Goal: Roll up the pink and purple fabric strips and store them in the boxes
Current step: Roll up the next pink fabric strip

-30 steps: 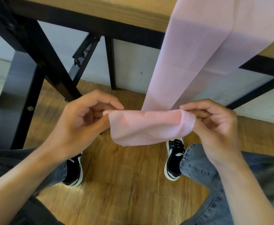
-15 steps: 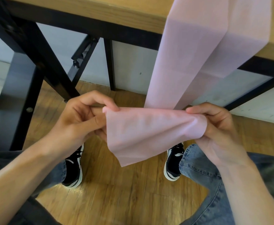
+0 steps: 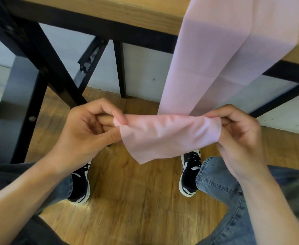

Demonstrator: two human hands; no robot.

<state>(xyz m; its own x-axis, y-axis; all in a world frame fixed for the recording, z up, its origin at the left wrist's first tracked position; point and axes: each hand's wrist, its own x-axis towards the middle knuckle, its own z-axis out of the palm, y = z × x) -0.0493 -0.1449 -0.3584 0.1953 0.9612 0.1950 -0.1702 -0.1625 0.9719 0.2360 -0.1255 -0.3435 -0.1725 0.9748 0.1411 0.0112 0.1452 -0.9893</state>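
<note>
Head view, only cam.

Pink strip hangs off the wooden table edge, down to the hands in front of the knees. Its free end is stretched flat between both hands, just above the floor, with one loose corner drooping at the middle.

Left hand: fingers curled, thumb and fingertips pinching the left edge of the strip end. Right hand: fingers curled, pinching the right edge.

Change: 1 s back the end sat bunched in a short first fold between the hands. Now it is opened out wider and hangs lower, hands a bit further apart. Judgement: the first turn has been let out or reset, so the roll is not yet started properly; task is at an early stage, approx. nil progress on rolling. Next move likely needs both edges aligned before the first tuck, else the roll goes skew.

Purple strip and boxes: not in view.

Writing/brands: none legible. The shoes show white markings, no readable text.
</note>
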